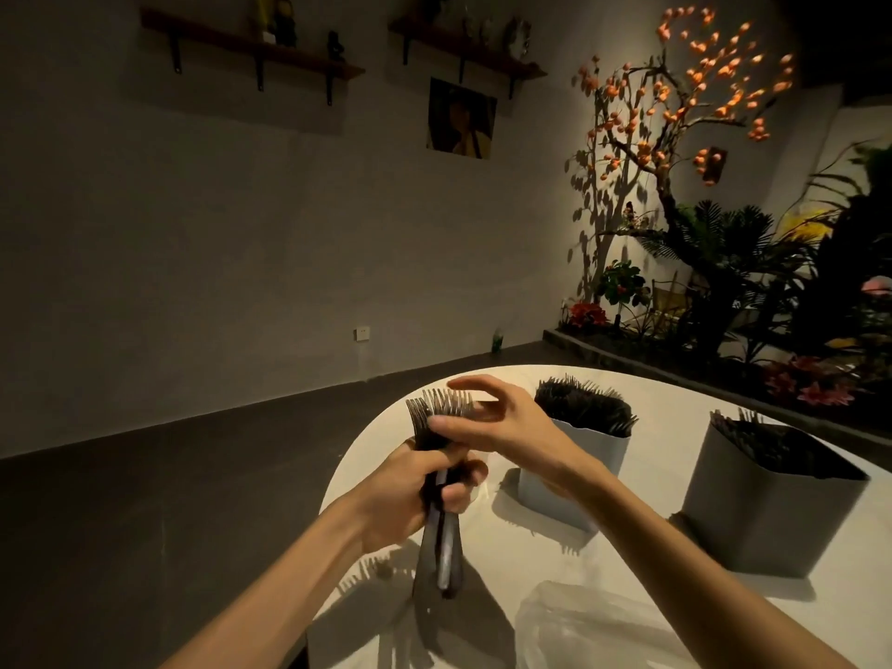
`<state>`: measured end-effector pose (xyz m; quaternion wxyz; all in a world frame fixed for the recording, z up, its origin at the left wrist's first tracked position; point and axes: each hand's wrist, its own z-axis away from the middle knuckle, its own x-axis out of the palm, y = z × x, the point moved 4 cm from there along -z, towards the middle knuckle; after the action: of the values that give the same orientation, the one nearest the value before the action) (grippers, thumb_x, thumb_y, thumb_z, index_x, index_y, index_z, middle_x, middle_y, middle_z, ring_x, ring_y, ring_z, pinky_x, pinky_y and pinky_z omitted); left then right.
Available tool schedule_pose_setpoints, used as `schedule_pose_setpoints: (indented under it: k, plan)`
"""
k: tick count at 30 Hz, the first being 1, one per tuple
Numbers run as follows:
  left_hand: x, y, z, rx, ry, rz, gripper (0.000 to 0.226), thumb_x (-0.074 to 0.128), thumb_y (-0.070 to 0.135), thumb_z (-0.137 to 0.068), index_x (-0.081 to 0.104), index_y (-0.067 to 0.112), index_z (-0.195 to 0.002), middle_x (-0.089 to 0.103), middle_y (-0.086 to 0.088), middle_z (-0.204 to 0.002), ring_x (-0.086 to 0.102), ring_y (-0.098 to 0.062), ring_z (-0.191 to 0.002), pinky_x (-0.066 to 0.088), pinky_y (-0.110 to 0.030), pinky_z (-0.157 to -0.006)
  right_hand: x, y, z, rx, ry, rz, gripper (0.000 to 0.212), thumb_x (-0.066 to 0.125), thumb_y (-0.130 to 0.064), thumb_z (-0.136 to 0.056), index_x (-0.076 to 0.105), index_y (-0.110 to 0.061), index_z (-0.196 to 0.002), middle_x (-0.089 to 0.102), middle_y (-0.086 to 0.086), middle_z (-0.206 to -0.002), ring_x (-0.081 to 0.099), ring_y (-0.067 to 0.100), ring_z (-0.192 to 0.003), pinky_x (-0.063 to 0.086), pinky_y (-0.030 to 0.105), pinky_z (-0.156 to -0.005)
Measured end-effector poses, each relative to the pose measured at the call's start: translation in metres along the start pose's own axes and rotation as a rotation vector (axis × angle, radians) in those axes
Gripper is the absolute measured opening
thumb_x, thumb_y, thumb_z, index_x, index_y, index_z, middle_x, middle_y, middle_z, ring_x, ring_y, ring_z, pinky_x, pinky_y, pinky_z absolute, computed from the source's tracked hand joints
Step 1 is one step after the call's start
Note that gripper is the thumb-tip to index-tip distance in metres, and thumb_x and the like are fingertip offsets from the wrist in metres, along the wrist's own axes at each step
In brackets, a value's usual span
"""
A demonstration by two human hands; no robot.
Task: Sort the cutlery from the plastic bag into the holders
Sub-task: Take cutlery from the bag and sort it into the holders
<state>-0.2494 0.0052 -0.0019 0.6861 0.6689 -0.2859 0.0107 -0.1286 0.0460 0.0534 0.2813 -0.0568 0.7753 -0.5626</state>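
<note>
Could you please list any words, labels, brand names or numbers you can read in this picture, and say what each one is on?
None can be read.
The two grey holders, the black forks in the left hand and the plastic bag show no print.
The wall poster is too dark and blurred to tell.

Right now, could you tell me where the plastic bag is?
The plastic bag lies low on the white table, right of the fork bundle and in front of the holders.

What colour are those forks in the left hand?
Black forks, seen from the head camera.
</note>
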Motion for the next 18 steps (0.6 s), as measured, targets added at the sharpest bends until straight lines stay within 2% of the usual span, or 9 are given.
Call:
schedule_pose_setpoints:
  k: [1,3,5,8,9,12,15,16,18]
  plan:
    - [0.009,0.002,0.002,0.005,-0.017,-0.01,0.023,0.041,0.011,-0.105,0.057,0.004,-0.12,0.062,-0.015,-0.081,0.046,-0.011,-0.053,0.042,-0.022,-0.055,-0.003,-0.004,0.008,0.001,0.017,-0.052,0.053,0.083,-0.034,-0.079,0.062,-0.024,-0.127,0.075,-0.005,-0.109,0.071,0.006,-0.101,0.057,0.019,-0.078]
    - [0.026,0.005,0.006,0.022,-0.029,-0.062,0.022,0.043,0.013,-0.106,0.057,0.004,-0.119,0.064,-0.016,-0.082,0.048,-0.012,-0.053,0.043,-0.022,-0.056,-0.011,-0.014,0.023,-0.014,0.042,-0.136,0.041,0.078,-0.019,-0.085,0.066,-0.015,-0.124,0.076,0.005,-0.107,0.073,0.016,-0.102,0.059,0.026,-0.082]
    - [0.043,0.01,0.011,0.038,-0.049,-0.129,0.017,0.047,0.015,-0.104,0.059,0.002,-0.106,0.063,-0.009,-0.074,0.045,-0.011,-0.053,0.039,-0.022,-0.057,-0.02,-0.025,0.036,-0.008,0.04,-0.205,0.032,0.072,-0.012,-0.09,0.068,-0.013,-0.121,0.076,0.007,-0.108,0.071,0.021,-0.106,0.06,0.032,-0.088]
    - [0.067,0.016,0.016,0.032,-0.107,-0.196,0.023,0.052,0.015,-0.102,0.059,0.01,-0.08,0.05,0.0,-0.061,0.034,-0.009,-0.052,0.028,-0.024,-0.056,-0.036,-0.036,0.057,0.007,0.02,-0.215,0.032,0.069,-0.013,-0.092,0.067,-0.018,-0.124,0.073,0.007,-0.115,0.066,0.026,-0.115,0.052,0.047,-0.101]
    - [0.074,0.018,0.017,0.023,-0.112,-0.195,0.026,0.053,0.014,-0.102,0.057,0.013,-0.076,0.045,0.001,-0.059,0.031,-0.009,-0.052,0.026,-0.024,-0.054,-0.04,-0.04,0.064,0.004,0.014,-0.202,0.031,0.068,-0.014,-0.093,0.068,-0.02,-0.123,0.072,0.006,-0.116,0.065,0.027,-0.116,0.052,0.047,-0.1]
    - [0.096,0.021,0.019,-0.008,-0.119,-0.222,0.025,0.057,0.011,-0.099,0.055,0.016,-0.074,0.038,0.003,-0.059,0.03,-0.007,-0.049,0.027,-0.02,-0.049,-0.054,-0.057,0.087,0.003,-0.002,-0.197,0.03,0.064,-0.017,-0.096,0.066,-0.025,-0.125,0.072,-0.002,-0.115,0.067,0.016,-0.111,0.058,0.03,-0.086]
    - [0.122,0.021,0.019,-0.06,-0.06,-0.302,0.022,0.055,0.007,-0.099,0.058,0.011,-0.077,0.039,0.002,-0.056,0.032,-0.006,-0.045,0.029,-0.019,-0.046,-0.057,-0.072,0.107,-0.025,-0.043,-0.119,0.039,0.069,-0.042,-0.09,0.062,-0.037,-0.129,0.07,-0.005,-0.12,0.067,0.016,-0.113,0.059,0.037,-0.092]
    - [0.131,0.018,0.018,-0.079,-0.014,-0.336,0.024,0.053,0.007,-0.101,0.055,0.01,-0.078,0.04,0.002,-0.054,0.033,-0.006,-0.045,0.03,-0.019,-0.046,-0.056,-0.074,0.112,-0.03,-0.005,-0.038,0.045,0.073,-0.048,-0.085,0.06,-0.041,-0.127,0.069,-0.009,-0.119,0.068,0.014,-0.111,0.059,0.037,-0.09]
    - [0.146,0.008,0.011,-0.079,0.1,-0.404,0.023,0.047,0.01,-0.105,0.05,0.008,-0.081,0.043,0.001,-0.055,0.038,-0.007,-0.047,0.035,-0.021,-0.047,-0.054,-0.079,0.121,-0.087,0.164,0.094,0.037,0.073,-0.043,-0.088,0.061,-0.039,-0.123,0.068,-0.011,-0.109,0.07,0.011,-0.099,0.061,0.035,-0.088]
